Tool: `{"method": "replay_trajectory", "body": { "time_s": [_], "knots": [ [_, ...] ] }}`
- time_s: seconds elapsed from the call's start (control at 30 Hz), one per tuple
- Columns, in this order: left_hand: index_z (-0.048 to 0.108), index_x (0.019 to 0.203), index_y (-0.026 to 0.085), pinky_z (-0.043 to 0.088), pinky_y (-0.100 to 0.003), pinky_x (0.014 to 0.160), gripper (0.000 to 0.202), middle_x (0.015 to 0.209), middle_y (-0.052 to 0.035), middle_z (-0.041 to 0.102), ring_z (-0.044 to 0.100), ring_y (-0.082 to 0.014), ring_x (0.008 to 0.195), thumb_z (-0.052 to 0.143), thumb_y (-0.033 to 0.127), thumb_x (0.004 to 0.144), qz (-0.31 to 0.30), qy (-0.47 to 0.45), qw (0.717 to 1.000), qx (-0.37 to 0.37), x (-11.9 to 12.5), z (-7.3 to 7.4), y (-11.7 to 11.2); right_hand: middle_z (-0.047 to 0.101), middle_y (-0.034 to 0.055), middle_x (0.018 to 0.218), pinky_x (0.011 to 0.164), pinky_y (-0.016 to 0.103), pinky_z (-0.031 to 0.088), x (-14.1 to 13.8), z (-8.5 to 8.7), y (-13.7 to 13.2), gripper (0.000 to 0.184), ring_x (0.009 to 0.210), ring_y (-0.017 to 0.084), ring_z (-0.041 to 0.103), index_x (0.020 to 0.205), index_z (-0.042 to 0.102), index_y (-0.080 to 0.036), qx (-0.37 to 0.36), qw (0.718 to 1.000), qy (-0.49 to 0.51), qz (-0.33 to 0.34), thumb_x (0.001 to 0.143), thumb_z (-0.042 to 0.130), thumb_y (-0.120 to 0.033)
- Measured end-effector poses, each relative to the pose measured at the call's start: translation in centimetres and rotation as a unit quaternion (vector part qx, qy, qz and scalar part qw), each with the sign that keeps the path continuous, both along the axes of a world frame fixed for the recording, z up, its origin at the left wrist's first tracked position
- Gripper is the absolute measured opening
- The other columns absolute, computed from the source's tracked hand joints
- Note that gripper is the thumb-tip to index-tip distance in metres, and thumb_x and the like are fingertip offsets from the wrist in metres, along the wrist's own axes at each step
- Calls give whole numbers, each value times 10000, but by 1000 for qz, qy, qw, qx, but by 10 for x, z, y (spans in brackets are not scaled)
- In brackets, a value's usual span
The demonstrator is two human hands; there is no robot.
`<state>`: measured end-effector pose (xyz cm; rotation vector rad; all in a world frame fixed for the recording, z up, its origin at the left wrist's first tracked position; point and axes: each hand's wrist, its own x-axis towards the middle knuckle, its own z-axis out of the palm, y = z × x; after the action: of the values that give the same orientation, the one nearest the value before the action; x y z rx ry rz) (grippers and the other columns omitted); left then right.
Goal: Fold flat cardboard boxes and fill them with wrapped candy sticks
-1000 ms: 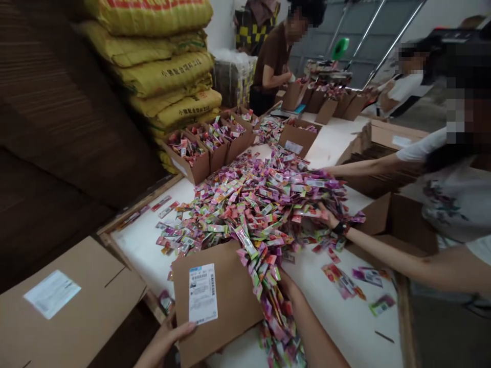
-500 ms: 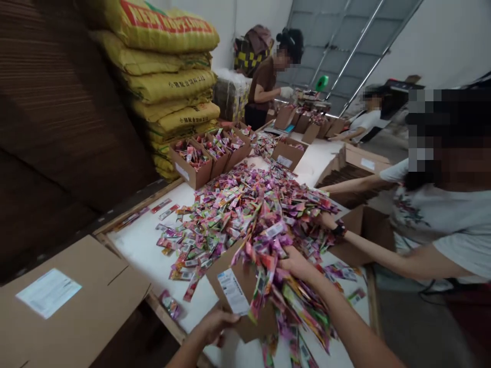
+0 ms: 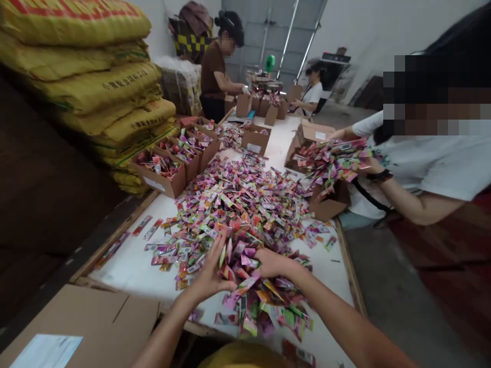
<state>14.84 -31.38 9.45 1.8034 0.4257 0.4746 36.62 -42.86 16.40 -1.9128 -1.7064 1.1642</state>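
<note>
A big heap of small bright candy packets [image 3: 245,199], pink, purple and green, covers the white table [image 3: 126,268]. At the heap's near edge my left hand [image 3: 210,276] and my right hand [image 3: 274,263] squeeze a bunch of packets [image 3: 245,266] between them. My left fingers are spread against the bunch's left side. My right hand curls over its right side. More packets hang below my hands over the table's near edge.
A co-worker on the right lifts an armful of packets [image 3: 333,158] above an open carton [image 3: 330,207]. Filled cartons [image 3: 161,174] line the left side below stacked yellow sacks [image 3: 95,87]. A flat labelled carton [image 3: 76,327] lies near left. Two more people work at the far end.
My left hand has let go of the labelled carton, which is out of sight now. Both hands have come together on a bunch of packets. The co-worker has raised an armful from the heap.
</note>
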Motion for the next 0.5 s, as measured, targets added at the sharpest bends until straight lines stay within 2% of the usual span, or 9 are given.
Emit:
{"method": "replay_trajectory", "body": {
  "time_s": [0.03,0.1,0.17,0.2,0.27,0.3,0.37,0.43,0.5],
  "knots": [
    [171,1560,317,164,-532,1205,1208,1634,-126,166,90,-385,1504,822,610,586,-25,24,998,48,1,12,6,732,21,1059,892,310,496,-3,13,-9,458,945,231,651,1152,696,-224,10,1000,0,-24,703,706,-315],
    [186,1558,318,206,-519,1196,1190,1617,-135,212,158,-382,1490,813,619,592,-54,59,988,131,4,26,12,703,48,1167,971,360,472,-3,39,-32,540,1045,263,636,1237,659,-234,38,994,10,-100,719,729,-369],
    [129,1565,320,245,-504,1183,1217,1624,-136,175,165,-372,1489,802,631,600,-52,78,983,158,7,30,17,637,74,1302,1053,410,423,3,56,-62,631,1191,294,576,1312,609,-250,66,980,22,-185,727,742,-445],
    [80,1570,310,256,-501,1178,1251,1633,-141,133,142,-374,1495,798,639,600,-47,89,982,159,9,30,19,589,81,1368,1087,430,392,6,59,-79,674,1260,304,529,1341,584,-263,80,971,16,-225,724,747,-479],
    [-28,1569,281,267,-498,1169,1319,1634,-160,105,116,-383,1498,790,651,603,-28,111,982,149,15,30,25,466,97,1486,1134,476,331,9,50,-112,827,1369,329,410,1411,507,-285,95,948,-38,-300,671,780,-532],
    [-69,1565,267,282,-489,1160,1337,1621,-170,153,154,-385,1489,785,650,612,-25,122,981,147,19,32,29,400,112,1530,1143,500,310,8,39,-126,955,1404,349,352,1454,447,-287,89,935,-69,-335,612,814,-547],
    [-54,1568,256,346,-454,1115,1285,1533,-170,358,334,-376,1414,769,626,654,-61,140,974,166,30,39,36,324,139,1561,1134,531,310,0,13,-144,1150,1424,382,294,1513,336,-278,62,918,-102,-377,524,860,-543],
    [123,1569,277,428,-423,1019,1068,1333,-139,565,527,-351,1233,737,534,735,-133,164,950,230,40,46,37,391,147,1500,1104,514,351,-13,-10,-145,1097,1369,375,364,1511,341,-268,41,920,-105,-375,568,849,-505],
    [390,1484,273,470,-426,926,736,1131,-130,654,608,-340,1068,667,356,807,-208,195,906,313,48,48,30,504,127,1364,1069,467,387,-28,-24,-132,864,1257,331,459,1456,440,-268,46,933,-129,-334,680,794,-405]
  ]
}}
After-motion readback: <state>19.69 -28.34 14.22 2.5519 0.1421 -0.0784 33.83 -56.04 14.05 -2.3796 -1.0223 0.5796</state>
